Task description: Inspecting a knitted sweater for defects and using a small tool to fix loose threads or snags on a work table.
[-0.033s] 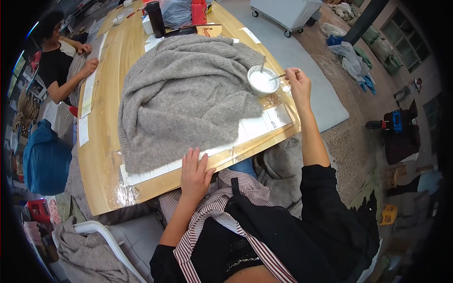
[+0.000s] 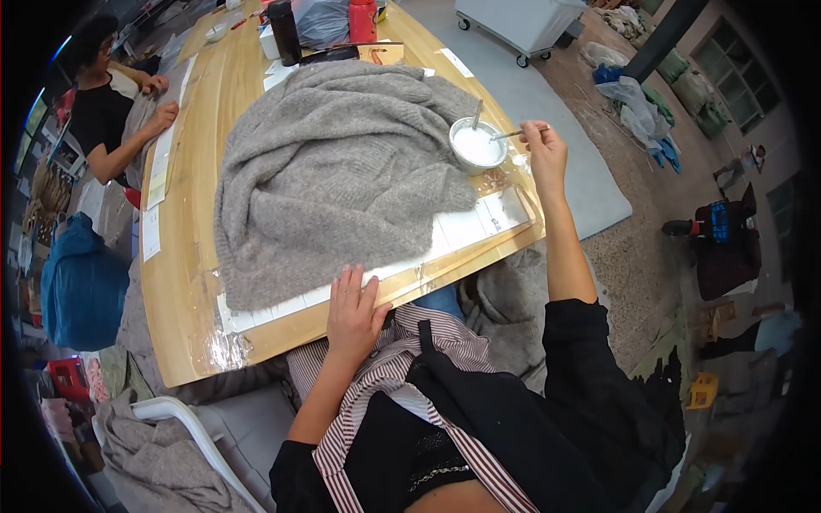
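A grey knitted garment [image 2: 342, 179] lies bunched on the wooden table. Its lower edge rests over a white ruled strip [image 2: 479, 221] along the near side. My left hand [image 2: 351, 312] lies flat on that strip and the table edge, fingers stretched out, just below the knit. To the right, my right hand [image 2: 546, 150] pinches a thin stick-like handle [image 2: 516, 133] whose other end dips into a cup of white liquid [image 2: 479, 150]. A second stick [image 2: 477, 114] leans inside the cup. What either stick ends in is hidden in the liquid.
At the far left, another person [image 2: 115, 120] handles grey cloth. A dark bottle [image 2: 283, 34], red bottle [image 2: 362, 21] and plastic bag [image 2: 318, 21] stand at the table's far end. A white bin [image 2: 175, 410] with grey knits sits at lower left; a wheeled cart [image 2: 517, 21] is beyond.
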Tool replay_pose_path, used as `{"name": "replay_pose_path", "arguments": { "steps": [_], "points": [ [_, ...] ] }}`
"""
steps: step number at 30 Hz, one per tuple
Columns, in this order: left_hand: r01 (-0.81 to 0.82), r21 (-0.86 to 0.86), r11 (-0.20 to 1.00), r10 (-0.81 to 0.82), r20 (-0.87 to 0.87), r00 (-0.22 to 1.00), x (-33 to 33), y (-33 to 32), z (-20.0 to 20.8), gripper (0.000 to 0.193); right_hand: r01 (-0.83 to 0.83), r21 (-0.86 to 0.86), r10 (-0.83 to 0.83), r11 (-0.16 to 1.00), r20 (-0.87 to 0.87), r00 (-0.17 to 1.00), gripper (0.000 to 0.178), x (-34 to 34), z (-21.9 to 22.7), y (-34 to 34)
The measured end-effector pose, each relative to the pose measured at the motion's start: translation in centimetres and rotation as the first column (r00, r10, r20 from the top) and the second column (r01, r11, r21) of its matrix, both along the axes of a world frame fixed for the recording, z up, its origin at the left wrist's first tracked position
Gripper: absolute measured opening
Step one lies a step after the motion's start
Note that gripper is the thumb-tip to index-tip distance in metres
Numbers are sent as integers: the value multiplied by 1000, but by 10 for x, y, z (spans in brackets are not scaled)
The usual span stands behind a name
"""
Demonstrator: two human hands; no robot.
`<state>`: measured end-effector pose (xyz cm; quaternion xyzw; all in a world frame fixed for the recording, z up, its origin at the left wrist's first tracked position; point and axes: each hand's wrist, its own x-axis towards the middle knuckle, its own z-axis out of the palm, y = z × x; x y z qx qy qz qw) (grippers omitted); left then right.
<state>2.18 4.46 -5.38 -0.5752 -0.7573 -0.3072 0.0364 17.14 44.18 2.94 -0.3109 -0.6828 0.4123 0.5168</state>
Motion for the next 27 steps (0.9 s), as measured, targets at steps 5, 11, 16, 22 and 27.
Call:
{"name": "replay_pose_path", "arguments": {
  "steps": [5, 11, 16, 22, 27],
  "points": [
    [-31, -35, 999, 30, -29, 999, 2, -3, 0, 54, 89, 29, -92, 996, 111, 989, 19, -3, 0, -11],
    [134, 12, 991, -134, 43, 990, 11, 3, 3, 57, -179, -282, 96, 943, -284, 954, 19, -22, 14, -89],
    [131, 5, 991, -131, 20, 991, 5, 10, 8, 64, -475, -460, 401, 750, -254, 880, 20, -70, -16, -192],
    [114, -133, 985, -124, -72, 990, -3, 15, 11, 69, -619, -439, 623, 651, -156, 766, 18, -117, -45, -240],
    [131, -150, 980, -141, -56, 988, -4, 15, 11, 68, -598, -380, 651, 706, 15, 759, 18, -130, -50, -244]
  ]
}}
